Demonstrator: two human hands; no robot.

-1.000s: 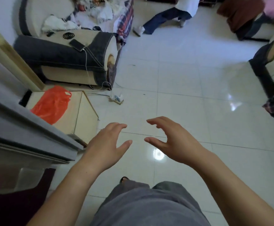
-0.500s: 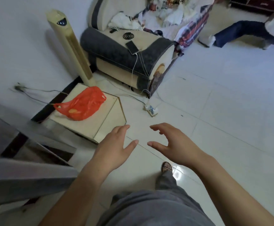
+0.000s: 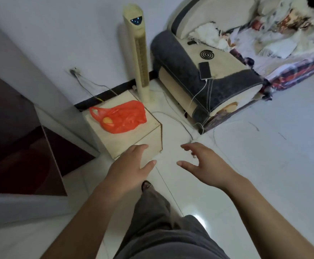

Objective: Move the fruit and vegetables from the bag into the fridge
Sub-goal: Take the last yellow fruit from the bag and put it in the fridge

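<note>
Both hands, left hand (image 3: 132,163) and right hand (image 3: 206,161), reach empty with loose fingers toward the orange plastic bag (image 3: 119,116) at eleven o'clock; a careless grab may spill produce.

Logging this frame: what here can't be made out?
Head view only:
- Orange bag: the plastic hides its contents, except one yellowish patch.
- Dark panel: cut off by the left edge; fridge or not, unclear.
- Phone on the sofa arm: too small to read its screen.
</note>
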